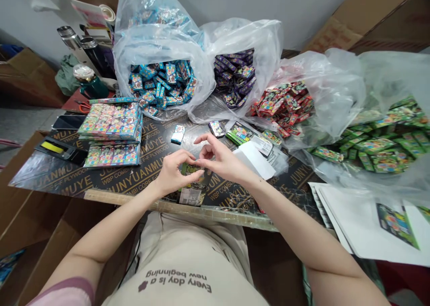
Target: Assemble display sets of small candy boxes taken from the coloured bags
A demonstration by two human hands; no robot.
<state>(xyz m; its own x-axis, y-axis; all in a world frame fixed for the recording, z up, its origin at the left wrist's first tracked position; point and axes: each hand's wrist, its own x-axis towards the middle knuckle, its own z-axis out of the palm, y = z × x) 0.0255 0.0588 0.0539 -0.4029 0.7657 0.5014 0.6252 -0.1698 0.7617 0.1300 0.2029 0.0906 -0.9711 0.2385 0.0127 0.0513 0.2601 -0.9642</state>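
My left hand (178,169) and my right hand (220,158) meet over the table's front part, fingers curled and fingertips close together. Between and below them is a flat dark green printed packet (192,185) with a pale label at its near end. Both hands appear to pinch its far edge; the exact contact is hidden by the fingers. Just beyond my hands lie a small blue-and-white box (178,134) and a small purple box (217,129). Right of them, a green-and-black printed packet (240,133) lies by white paper (257,160).
Open plastic bags hold small blue boxes (171,84), purple boxes (235,75), red boxes (285,104) and green boxes (386,147). Stacked colourful packs (110,131) and a black tape dispenser (60,150) are at left. White sheets (352,216) overhang the right front edge.
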